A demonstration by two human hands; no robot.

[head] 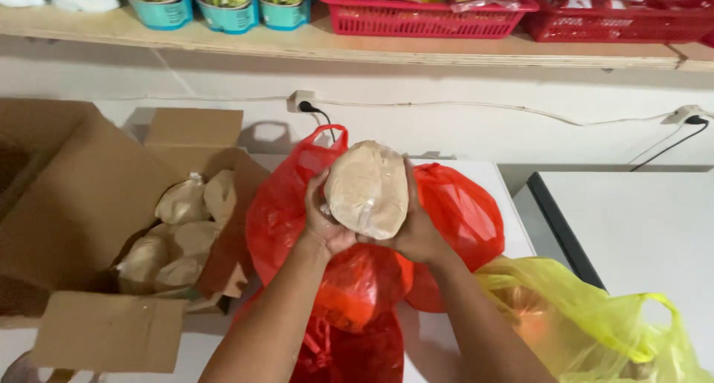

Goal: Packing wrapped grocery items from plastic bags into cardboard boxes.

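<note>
Both hands hold up a clear plastic pouch of tan powder (366, 188) over an open red plastic bag (454, 212). My left hand (325, 221) cups its left side and my right hand (416, 230) cups its right side. The pouch is roundish and fills the space between my palms. The red bag lies on a white table top (506, 197), its handles raised behind the pouch.
An open cardboard box (89, 204) on the left holds several similar tan pouches (182, 201). A yellow plastic bag (595, 323) lies at the lower right. A wooden shelf (357, 48) above carries red baskets (424, 15) and teal cups. Wall sockets with black cables sit behind.
</note>
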